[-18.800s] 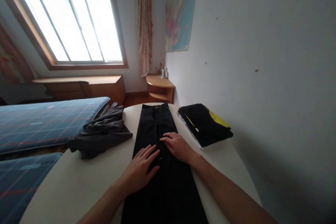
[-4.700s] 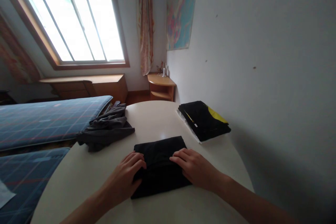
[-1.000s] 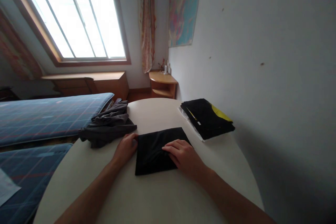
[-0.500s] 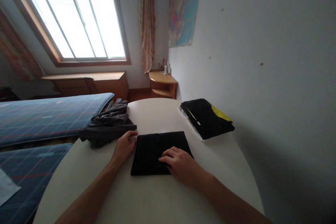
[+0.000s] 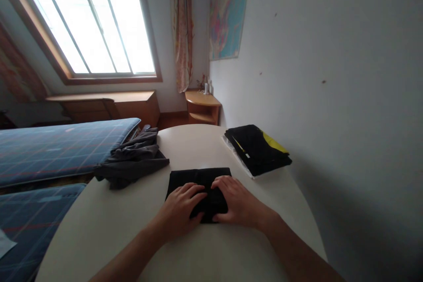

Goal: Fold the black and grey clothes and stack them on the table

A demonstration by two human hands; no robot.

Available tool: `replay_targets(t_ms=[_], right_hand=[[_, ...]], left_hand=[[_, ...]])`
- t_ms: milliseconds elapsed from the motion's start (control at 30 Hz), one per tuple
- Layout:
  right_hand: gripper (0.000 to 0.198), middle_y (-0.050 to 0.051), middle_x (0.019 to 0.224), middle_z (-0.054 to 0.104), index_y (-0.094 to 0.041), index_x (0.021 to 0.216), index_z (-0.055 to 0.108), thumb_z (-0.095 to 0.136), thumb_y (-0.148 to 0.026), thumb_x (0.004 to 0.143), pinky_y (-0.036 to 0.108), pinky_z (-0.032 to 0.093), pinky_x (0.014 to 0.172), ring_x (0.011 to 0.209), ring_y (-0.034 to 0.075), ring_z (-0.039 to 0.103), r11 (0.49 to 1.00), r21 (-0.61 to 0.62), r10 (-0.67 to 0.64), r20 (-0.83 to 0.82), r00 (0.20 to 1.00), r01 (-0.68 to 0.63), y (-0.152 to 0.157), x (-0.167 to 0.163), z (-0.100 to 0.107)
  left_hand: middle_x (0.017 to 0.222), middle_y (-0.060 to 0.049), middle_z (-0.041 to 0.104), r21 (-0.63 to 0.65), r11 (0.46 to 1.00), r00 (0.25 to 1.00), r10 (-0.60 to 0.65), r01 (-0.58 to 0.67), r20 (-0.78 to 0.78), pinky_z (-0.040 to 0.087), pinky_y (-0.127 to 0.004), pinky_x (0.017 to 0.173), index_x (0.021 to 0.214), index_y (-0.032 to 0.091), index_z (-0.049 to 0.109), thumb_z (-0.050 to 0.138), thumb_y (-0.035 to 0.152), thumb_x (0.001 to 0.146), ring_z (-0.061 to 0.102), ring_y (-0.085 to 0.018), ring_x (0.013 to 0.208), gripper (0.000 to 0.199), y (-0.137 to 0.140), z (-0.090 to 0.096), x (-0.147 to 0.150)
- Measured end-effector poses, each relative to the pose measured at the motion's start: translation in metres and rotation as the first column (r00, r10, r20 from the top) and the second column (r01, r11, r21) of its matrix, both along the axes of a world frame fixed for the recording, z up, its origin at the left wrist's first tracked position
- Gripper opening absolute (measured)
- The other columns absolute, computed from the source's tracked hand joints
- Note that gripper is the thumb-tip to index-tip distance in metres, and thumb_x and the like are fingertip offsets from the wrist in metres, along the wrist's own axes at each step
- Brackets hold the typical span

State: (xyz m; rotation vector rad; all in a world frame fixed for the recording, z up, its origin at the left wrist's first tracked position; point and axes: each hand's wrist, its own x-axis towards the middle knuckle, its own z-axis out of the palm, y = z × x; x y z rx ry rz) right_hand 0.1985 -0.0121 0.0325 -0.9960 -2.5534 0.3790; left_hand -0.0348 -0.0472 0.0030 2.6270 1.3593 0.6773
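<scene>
A folded black garment [image 5: 210,205] lies flat as a neat rectangle on the white table [image 5: 194,145]. On its left half rests my left hand [image 5: 181,207], fingers apart and thumb close to the near edge. My right hand [image 5: 236,200] covers the right half, its fingers spread and curved over the cloth, the thumb also at the near edge. Both hands touch the garment from above, and their fingertips almost meet over its middle. Part of the cloth is hidden beneath them.
At the table's back right is a stack of folded black and yellow clothes [image 5: 261,150] on clear plastic. Crumpled dark grey clothing [image 5: 132,158] hangs over the left edge. Plaid mattresses [image 5: 66,145] stand to the left, and a wall [image 5: 313,119] rises on the right.
My left hand has moved from the garment's left edge onto its top. My right hand has shifted slightly, its thumb now at the near edge. The view has turned slightly right.
</scene>
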Motion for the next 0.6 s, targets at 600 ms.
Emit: replay_targets(t_ms=[600], right_hand=[[0.079,0.016,0.151,0.045,-0.017,0.139,0.053,0.082,-0.026,0.065,0.051,0.031,0.118,0.146,0.033,0.033,0.994,-0.092,0.062,0.028,0.998,-0.06,0.02,0.019,-0.007]], left_hand=[[0.134,-0.007,0.065,0.099,0.993,0.998,-0.066,0.066,-0.004,0.046,-0.048,0.11,0.12,0.023,0.069,0.051,0.017,0.091,0.055,-0.028,0.13,0.034,0.006,-0.004,-0.011]])
